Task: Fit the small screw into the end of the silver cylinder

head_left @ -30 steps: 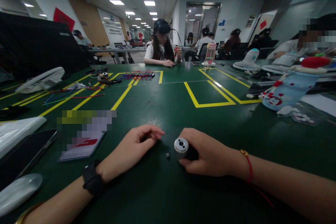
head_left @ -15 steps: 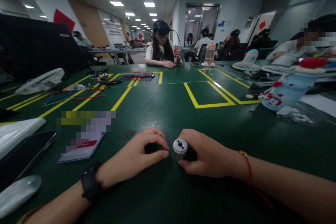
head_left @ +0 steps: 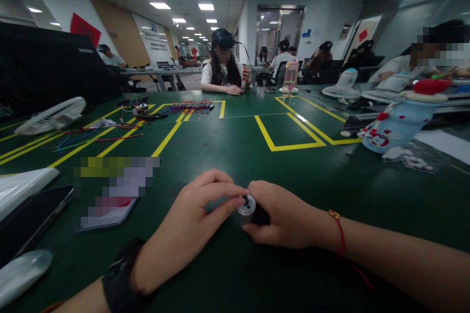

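Observation:
My right hand (head_left: 282, 212) is wrapped round a short silver metal cylinder (head_left: 245, 212), its end face turned up towards me. Dark holes show in that face; a black part behind the cylinder sits in the shadow of my palm. The thumb and forefinger of my left hand (head_left: 205, 210) come together in a pinch over the left side of the end face. Something small and dark is at those fingertips, too small to name. Both hands are low over the green table (head_left: 216, 151).
A badge in a clear sleeve (head_left: 106, 215), a white mouse (head_left: 25, 276) and a dark phone-like slab (head_left: 33, 220) lie left. Wires (head_left: 191, 106) are bunched farther back. A blue bottle (head_left: 400, 124) and small fans (head_left: 341, 85) stand right. A person (head_left: 222, 71) sits opposite.
My left hand has moved right, and its pinched fingertips have gone from beside the cylinder onto its end face. My right hand keeps its hold. The view has shifted slightly.

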The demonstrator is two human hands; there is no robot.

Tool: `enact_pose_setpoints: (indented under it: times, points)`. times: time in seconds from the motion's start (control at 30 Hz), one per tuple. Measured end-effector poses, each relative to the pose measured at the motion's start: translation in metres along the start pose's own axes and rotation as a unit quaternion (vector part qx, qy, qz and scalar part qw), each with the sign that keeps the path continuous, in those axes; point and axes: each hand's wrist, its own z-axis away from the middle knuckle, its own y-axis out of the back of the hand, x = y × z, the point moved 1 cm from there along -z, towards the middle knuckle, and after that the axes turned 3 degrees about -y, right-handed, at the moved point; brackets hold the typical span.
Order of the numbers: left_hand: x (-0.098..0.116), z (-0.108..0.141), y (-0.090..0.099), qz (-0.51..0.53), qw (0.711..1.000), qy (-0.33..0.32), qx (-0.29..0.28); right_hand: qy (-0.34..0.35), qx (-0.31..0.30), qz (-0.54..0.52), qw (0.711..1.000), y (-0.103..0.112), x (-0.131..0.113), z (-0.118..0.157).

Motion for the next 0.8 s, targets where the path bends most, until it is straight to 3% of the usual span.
enact_pose_setpoints:
  times: [0.27,0.53,0.8]
  points:
    - [0.002,0.005,0.001,0.033,0.999,-0.014,-0.029,0.01,0.002,-0.007,1.0,0.001,0.0,0.0]
    - [-0.025,0.006,0.005,0.16,0.975,0.15,0.028,0.0,-0.002,-0.016,1.0,0.003,-0.001,0.0]
    - [-0.046,0.004,-0.001,0.277,0.935,0.211,0.069,-0.002,-0.008,-0.024,1.0,0.003,0.0,0.001]
